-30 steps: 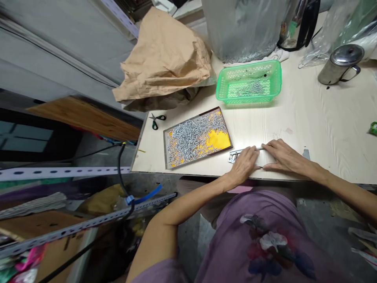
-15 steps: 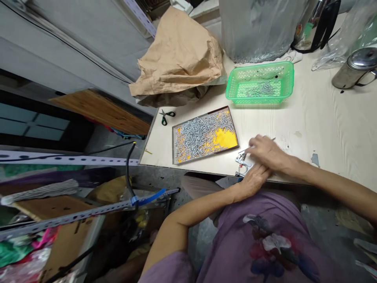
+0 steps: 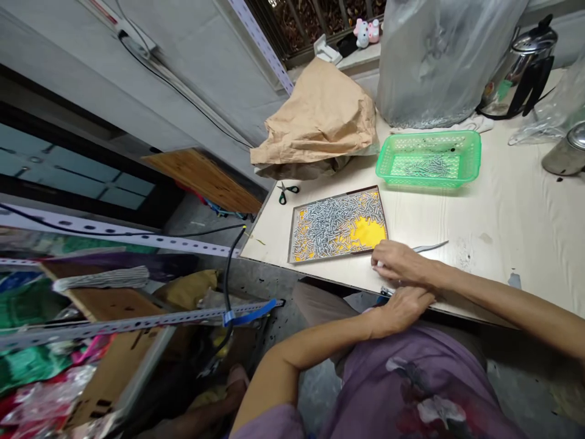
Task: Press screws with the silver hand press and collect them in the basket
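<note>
My left hand (image 3: 403,310) is at the table's front edge, fingers curled round a small metal clamp-like tool (image 3: 387,291). Only a short end of that tool shows; the hands cover the rest. Just beyond, my right hand (image 3: 400,262) is closed by the near right corner of a shallow tray (image 3: 336,256). Its fingertips are pressed together, and whatever they pinch is too small or hidden to name. Many small silver metal pins (image 3: 326,222) lie on the tray's yellow bottom. A slim grey pointed tool (image 3: 432,246) lies on the table, partly behind my right hand.
A green plastic basket (image 3: 427,181) with more pins stands behind the tray. Small scissors (image 3: 287,192) lie at the left, below a crumpled brown paper bag (image 3: 320,119). A large clear plastic bag (image 3: 425,67), a kettle (image 3: 516,73) and a metal jug (image 3: 567,152) stand at the back.
My right hand has moved left towards the tray corner, uncovering more of the slim tool. The clamp-like tool has come nearer the edge and is now mostly covered. The camera view has shifted.
</note>
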The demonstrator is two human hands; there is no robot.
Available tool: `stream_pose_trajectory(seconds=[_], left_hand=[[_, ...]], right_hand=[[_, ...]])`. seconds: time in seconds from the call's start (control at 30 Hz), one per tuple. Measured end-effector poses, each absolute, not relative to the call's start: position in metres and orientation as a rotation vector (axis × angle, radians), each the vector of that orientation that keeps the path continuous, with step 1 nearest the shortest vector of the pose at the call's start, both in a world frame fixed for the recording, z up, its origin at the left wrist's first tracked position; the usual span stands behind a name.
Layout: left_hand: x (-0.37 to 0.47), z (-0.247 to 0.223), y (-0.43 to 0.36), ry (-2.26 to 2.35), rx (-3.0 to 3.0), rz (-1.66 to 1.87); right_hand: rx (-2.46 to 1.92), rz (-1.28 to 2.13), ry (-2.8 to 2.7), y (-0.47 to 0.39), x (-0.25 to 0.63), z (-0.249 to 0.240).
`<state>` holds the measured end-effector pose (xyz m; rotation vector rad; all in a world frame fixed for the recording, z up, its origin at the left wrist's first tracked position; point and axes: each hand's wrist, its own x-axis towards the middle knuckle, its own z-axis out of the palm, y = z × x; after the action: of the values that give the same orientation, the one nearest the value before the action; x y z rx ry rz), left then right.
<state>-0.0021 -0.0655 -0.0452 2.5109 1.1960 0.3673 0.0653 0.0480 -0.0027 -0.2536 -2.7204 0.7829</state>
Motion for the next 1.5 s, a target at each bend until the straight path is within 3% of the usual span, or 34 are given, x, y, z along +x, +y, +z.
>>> stream_pose_trajectory(seconds=[0.13, 0.2, 0.3, 0.47, 0.63, 0.73, 1.0, 1.3, 1.5], left_hand=[[-0.064, -0.025, -0.038, 1.827, 2.411, 0.555], [-0.099, -0.016, -0.017, 2.212, 2.188, 0.445], [-0.133, -0.009, 0.009, 2.391, 1.966, 0.161], [-0.141, -0.013, 0.025, 2.349, 1.98, -0.06], [-0.142, -0.011, 0.027, 2.229, 2.066, -0.143], [-0.144, -0.005, 0.025, 2.204, 2.076, -0.121], [-0.133, 0.001, 0.018, 2.113, 1.941, 0.388], [-0.117, 0.017, -0.017, 1.805, 1.082, 0.817], [-0.098, 0.013, -0.035, 1.711, 0.854, 0.821]], right_hand=[[-0.679, 0.793, -2.314, 0.104, 0.089, 0.027], [-0.894, 0.646, -2.223, 0.14, 0.104, 0.04], [-1.043, 0.506, -2.181, 0.184, 0.124, 0.052], [-1.081, 0.383, -2.122, 0.173, 0.143, 0.062], [-0.821, 0.715, -2.434, 0.078, 0.153, 0.032], [-0.867, 0.695, -2.585, 0.052, 0.162, 0.012], [-1.388, 0.085, -2.772, 0.142, 0.142, 0.008], [-1.394, 0.037, -2.801, 0.146, 0.11, -0.003], [-1.507, 0.071, -2.589, 0.17, 0.113, 0.042]])
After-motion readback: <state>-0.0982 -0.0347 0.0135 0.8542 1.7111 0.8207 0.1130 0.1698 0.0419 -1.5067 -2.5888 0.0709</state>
